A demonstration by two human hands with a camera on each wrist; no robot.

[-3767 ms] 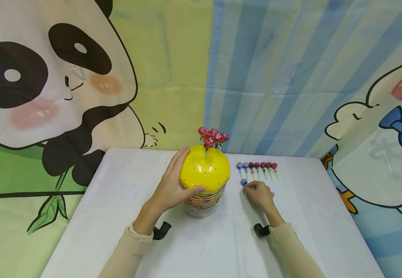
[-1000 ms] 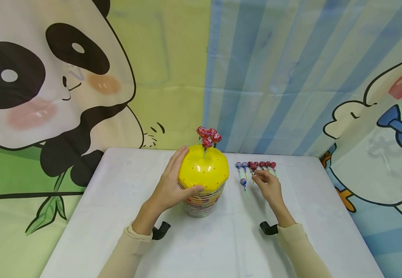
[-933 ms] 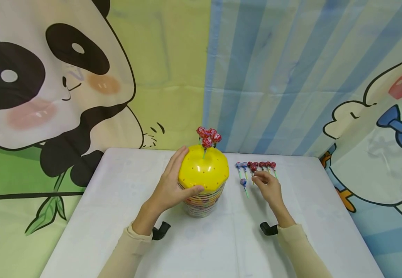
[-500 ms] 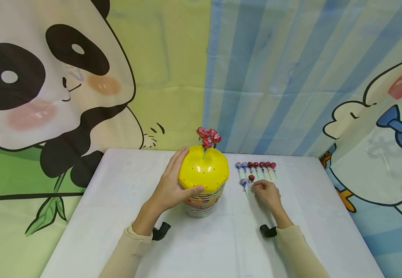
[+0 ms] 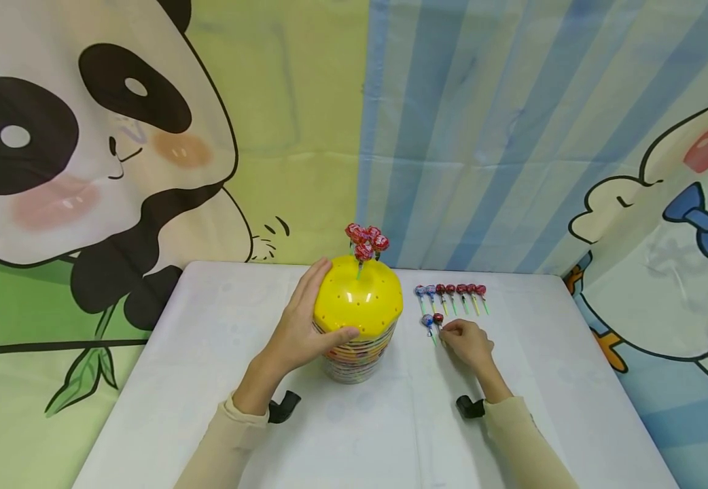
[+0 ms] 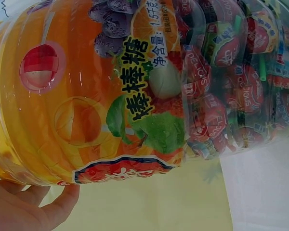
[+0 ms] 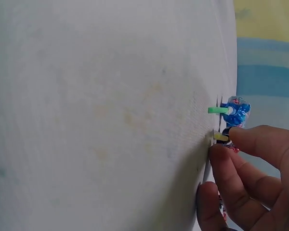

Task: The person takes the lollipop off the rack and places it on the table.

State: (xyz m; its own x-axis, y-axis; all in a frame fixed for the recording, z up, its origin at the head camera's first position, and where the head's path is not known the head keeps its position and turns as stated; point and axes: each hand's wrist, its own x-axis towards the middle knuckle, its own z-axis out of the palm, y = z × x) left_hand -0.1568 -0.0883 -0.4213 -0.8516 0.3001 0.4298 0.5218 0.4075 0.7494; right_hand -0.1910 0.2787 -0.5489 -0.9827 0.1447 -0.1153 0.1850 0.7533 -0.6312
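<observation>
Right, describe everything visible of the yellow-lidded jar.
The jar stands upright on the white table. Its clear, ribbed, plastic-looking wall shows wrapped lollipops inside; an orange label carries fruit pictures and Chinese characters. The yellow lid is dotted with small marks, perhaps holes, and red-wrapped lollipops stand from its top. The left grip clasps lid and side.

A small fabric-walled booth, more a staged corner than a furnished room: printed curtains [image 5: 305, 136] hang right behind and beside the white worktop [image 5: 342, 441], showing a cartoon panda [image 5: 109, 142], blue stripes [image 5: 424, 136] and a white cartoon bird [image 5: 666, 299]. The building itself cannot be told.
</observation>
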